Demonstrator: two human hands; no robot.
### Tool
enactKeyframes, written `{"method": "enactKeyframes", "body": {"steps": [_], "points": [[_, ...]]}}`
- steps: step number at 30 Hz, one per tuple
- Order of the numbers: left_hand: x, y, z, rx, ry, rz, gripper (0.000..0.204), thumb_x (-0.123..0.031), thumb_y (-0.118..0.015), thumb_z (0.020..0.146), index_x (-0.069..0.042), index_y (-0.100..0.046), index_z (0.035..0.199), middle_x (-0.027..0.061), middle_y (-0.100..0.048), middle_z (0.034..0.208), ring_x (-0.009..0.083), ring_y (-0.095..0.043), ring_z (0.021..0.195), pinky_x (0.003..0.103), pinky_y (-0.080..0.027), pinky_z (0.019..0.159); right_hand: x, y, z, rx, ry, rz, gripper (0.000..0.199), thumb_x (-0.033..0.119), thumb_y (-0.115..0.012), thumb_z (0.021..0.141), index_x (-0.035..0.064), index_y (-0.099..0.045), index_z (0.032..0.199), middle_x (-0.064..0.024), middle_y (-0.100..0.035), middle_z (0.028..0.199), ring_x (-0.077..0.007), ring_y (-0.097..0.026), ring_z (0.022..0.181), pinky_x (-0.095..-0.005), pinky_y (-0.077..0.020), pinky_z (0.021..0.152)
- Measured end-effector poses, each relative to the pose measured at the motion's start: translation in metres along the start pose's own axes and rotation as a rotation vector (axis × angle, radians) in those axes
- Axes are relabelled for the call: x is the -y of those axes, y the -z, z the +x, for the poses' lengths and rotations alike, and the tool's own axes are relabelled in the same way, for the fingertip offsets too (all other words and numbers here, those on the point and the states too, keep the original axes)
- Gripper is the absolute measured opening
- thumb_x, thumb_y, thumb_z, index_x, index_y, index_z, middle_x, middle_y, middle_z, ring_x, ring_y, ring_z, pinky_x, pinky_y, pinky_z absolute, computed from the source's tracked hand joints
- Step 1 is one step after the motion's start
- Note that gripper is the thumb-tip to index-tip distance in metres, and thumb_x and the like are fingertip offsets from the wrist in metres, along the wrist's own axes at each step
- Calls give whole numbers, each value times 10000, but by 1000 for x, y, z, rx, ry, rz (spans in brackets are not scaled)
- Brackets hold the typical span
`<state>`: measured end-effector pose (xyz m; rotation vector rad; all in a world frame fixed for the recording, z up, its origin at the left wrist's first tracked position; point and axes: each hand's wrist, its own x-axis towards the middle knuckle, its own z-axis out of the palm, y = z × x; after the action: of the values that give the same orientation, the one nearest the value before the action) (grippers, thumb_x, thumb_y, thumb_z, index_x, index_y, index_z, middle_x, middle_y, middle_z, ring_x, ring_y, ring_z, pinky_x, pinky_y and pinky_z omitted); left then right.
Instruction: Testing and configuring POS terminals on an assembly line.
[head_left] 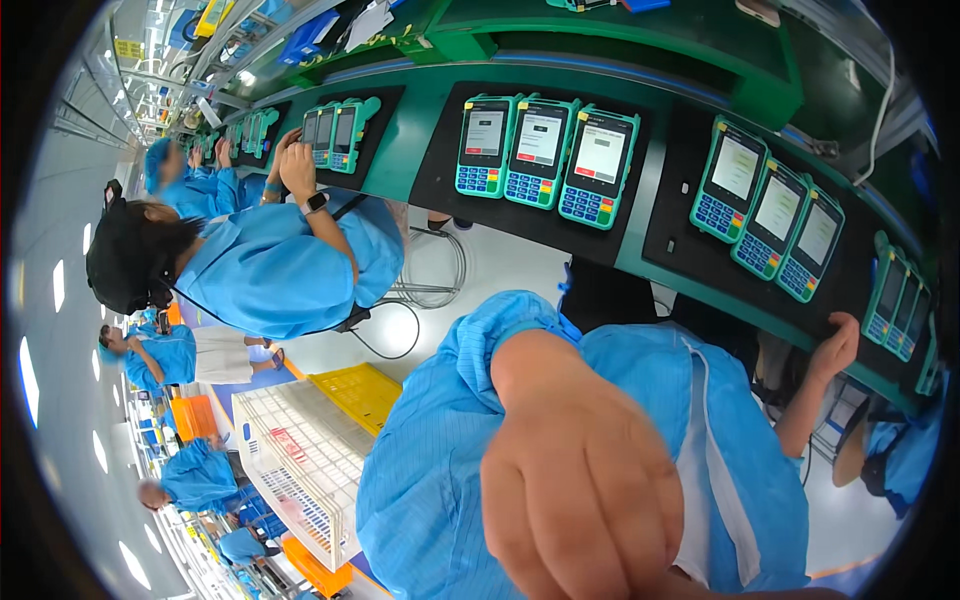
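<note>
My left hand (585, 490) is raised very near the camera, below a blue sleeve. Its fingers are curled in, and the palm side is hidden, so anything inside does not show. At the right, my right hand (836, 347) rests by the bench's front edge with its fingers loosely closed and nothing visible in them. The nearest things to it are three teal card payment terminals, one of them this terminal (808, 245), lying on a black mat (665, 215) with lit screens. Another group of three, including this terminal (540, 150), lies on the mat further left.
Two small dark pieces, one a small block (671, 245), lie on the mat. A green shelf (640, 40) runs behind the bench. More terminals (895, 300) stand far right. To the left sits a co-worker (270, 265) in blue; behind are a white crate (300, 470) and yellow basket (360, 392).
</note>
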<state>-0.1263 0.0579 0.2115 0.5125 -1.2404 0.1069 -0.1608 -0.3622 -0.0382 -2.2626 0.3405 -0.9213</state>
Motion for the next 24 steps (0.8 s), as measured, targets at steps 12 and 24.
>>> {"method": "enactKeyframes", "body": {"steps": [12,24], "points": [[-9,12,-10,75,-26,-37,193,-39,-467,974,-62,-659,966,83,-604,1020,211,-594,990,336,-531,915,-6,0,0,-6,-5,4,369,144,-343,1007,-33,-583,789,-103,-605,804,-205,-577,766,-298,-451,740],[-5,9,-16,-92,-146,160,134,-90,-513,911,-53,-629,968,145,-628,1031,321,-629,926,419,-538,817,-13,1,-2,0,-46,-49,380,169,-349,1012,-27,-606,812,-94,-621,812,-203,-590,782,-300,-459,758]]}}
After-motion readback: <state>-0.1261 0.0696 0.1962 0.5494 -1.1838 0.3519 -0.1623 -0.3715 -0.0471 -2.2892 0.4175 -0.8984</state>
